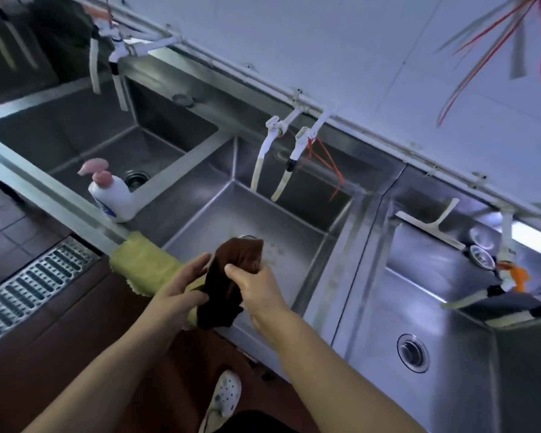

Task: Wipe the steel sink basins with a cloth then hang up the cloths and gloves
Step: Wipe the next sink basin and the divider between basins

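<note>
From the head camera, the person stands at a row of steel basins. Both hands meet over the front edge of the middle basin (256,220), at about 6 o'clock of it. The left hand (181,285) and the right hand (256,285) both pinch the brown cloth (228,276), fingers and thumb curled on it, and the cloth hangs bunched between them. It looks as if it is being wrung or folded; I cannot tell which.

A yellow-green cloth (144,260) lies draped over the front rim, at 9 o'clock from the hands. A soap bottle (113,195) stands on the divider at 10 o'clock. The left basin (85,135) is at 11 o'clock, the right basin (434,307) at 3 o'clock, with a squeegee (431,228) on its back edge.

My judgement: the wiping is at or near its end, since small specks are on the middle basin floor. Neither cloth is hung yet. Gloves are not visible.
</note>
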### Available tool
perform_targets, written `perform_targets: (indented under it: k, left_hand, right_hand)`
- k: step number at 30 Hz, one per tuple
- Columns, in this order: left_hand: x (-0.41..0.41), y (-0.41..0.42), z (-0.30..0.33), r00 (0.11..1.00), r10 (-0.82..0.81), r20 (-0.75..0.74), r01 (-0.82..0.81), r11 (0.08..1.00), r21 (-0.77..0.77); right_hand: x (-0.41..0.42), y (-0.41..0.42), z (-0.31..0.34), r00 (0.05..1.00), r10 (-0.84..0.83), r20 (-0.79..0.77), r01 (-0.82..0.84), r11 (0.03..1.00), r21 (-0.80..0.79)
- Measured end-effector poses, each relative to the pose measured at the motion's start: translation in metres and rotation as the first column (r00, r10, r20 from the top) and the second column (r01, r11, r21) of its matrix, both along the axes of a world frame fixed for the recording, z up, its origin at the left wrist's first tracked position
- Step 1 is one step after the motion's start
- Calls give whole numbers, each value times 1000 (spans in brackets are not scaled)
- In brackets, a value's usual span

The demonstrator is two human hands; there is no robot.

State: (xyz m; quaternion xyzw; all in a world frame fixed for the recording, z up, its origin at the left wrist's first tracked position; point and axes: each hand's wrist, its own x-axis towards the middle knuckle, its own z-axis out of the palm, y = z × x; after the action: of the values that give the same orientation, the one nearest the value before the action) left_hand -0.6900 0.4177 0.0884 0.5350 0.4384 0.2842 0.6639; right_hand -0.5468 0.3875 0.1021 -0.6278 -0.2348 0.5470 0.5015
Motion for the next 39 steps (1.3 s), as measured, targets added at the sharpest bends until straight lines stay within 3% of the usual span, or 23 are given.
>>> perform_targets:
  k: [4, 7, 9, 12, 16, 22, 24, 27, 30, 34, 37, 39]
  left_hand:
    - [1, 68, 6, 996, 34, -86, -24, 993, 118]
    - [-1, 119, 4, 942, 9, -335, 101, 945, 310]
    - [-1, 150, 3, 903, -50, -427, 216, 912, 350]
    - [5, 190, -5, 822, -142, -551, 377, 861, 342]
    - [17, 229, -21, 794, -209, -571, 397, 889, 228]
    - [48, 257, -58, 705, -438, -559, 588, 800, 115]
    - [61, 257, -79, 640, -501, -583, 649, 758, 60]
    - [80, 249, -118, 451, -597, -663, 784, 621, -25]
    - [102, 237, -159, 244, -670, -701, 887, 446, -118]
    - [131, 218, -215, 54, -715, -697, 922, 303, -240]
    - [152, 205, -249, -30, -715, -699, 929, 238, -283]
    - [166, 198, -267, -19, -706, -708, 926, 254, -278]
  right_hand:
    - [3, 52, 4, 991, 133, 23, -134, 991, 29]
    - [7, 83, 9, 973, 217, 74, -222, 973, 68]
    - [11, 98, 10, 971, 216, 105, -225, 971, 83]
    - [25, 119, 8, 987, 104, 126, -113, 991, 70]
    - [40, 135, -7, 967, -107, 231, 117, 993, -30]
    - [42, 124, -47, 841, -416, 346, 498, 845, -195]
    - [41, 116, -69, 812, -437, 387, 554, 787, -272]
    - [43, 101, -105, 810, -397, 432, 569, 710, -415]
    - [50, 85, -142, 851, -272, 450, 509, 641, -575]
    - [70, 71, -185, 881, -100, 462, 437, 548, -713]
    - [84, 66, -210, 901, -100, 423, 413, 495, -764]
    - [93, 66, -224, 907, -64, 416, 389, 503, -772]
